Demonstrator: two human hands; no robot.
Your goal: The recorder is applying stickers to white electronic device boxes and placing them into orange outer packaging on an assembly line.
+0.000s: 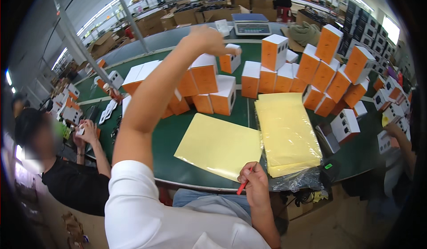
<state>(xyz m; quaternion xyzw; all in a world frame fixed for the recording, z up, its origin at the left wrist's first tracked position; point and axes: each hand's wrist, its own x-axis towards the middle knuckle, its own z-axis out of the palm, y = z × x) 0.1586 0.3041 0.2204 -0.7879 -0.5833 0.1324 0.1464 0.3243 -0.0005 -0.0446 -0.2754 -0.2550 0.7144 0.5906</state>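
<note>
Orange and white faces are shown by a small box (230, 63) on the green bench (169, 166), at nearly twelve o'clock from the right hand (254, 175) and between four and five o'clock from the left hand (207, 40). Judged by its look, it should be found light and fairly stiff, with smooth sides and corners that could be dented; it is best taken across two opposite upright faces. The loose yellow sheet (218, 144), at ten o'clock from the right hand, should be found thin, floppy and slippery, and is best lifted by a corner. At one o'clock lies the yellow stack (289, 133) with clear plastic about it.

The left arm is stretched toward eleven o'clock, with the elbow slightly bent and the hand raised above the box; one digit is pointed toward three o'clock. Since most of its fingers are hidden from this angle, it cannot be told how far that grip is opened or whether the box is touched. The right hand is held at the sheet's near edge, its forearm brought in from between five and six o'clock; its grip is closed around a slim red tool (242, 187), tipped toward seven o'clock.
</note>
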